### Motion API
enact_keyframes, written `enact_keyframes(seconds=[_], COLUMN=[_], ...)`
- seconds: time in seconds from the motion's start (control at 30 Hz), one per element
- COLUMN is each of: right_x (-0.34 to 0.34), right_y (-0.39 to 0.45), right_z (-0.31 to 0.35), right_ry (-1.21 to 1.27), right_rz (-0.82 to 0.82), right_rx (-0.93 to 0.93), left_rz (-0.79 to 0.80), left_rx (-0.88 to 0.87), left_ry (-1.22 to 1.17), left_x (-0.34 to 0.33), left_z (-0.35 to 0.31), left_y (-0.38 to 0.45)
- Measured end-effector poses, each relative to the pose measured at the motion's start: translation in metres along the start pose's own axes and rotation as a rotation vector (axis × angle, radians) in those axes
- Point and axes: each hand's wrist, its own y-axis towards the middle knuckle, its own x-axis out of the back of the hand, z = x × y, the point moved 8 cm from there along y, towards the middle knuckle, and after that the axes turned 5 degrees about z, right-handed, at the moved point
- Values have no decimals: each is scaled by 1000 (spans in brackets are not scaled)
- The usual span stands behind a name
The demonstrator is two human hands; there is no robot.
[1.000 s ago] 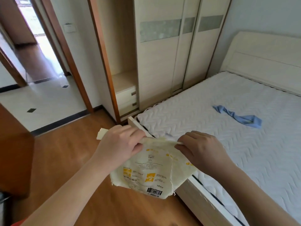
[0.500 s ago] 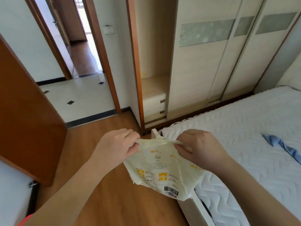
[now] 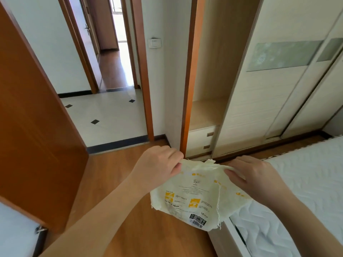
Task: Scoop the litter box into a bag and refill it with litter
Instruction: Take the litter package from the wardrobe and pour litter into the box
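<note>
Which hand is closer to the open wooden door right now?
Left. The left hand grips the bag's top edge on the side toward the open wooden door; the right hand grips the opposite end, over the mattress edge.

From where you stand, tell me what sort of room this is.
Most likely a bedroom in a home: a quilted white mattress at the right, a sliding-door wardrobe with drawers ahead, and an open wooden door leading to a tiled hallway.

My left hand [image 3: 157, 166] and right hand [image 3: 254, 178] pinch a pale printed bag's [image 3: 194, 197] top edge above the wooden floor [image 3: 115, 182].
</note>
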Motion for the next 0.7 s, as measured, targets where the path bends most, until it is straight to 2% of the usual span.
enact_keyframes(seconds=[0.13, 0.33, 0.53, 0.7], right_x=[-30, -50, -81, -99], right_y=[40, 106, 155, 192], right_z=[-19, -33, -84, -136], right_ry=[28, -37, -67, -89], right_rz=[20, -28, -45, -32], right_rx=[-83, -39, -13, -80], left_rz=[-1, -32, 32, 68], left_rx=[-30, -51, -14, -29], left_ry=[15, 63, 58, -9], left_x=[-10, -41, -98, -148], left_z=[47, 105, 155, 188], left_y=[21, 58, 112, 170])
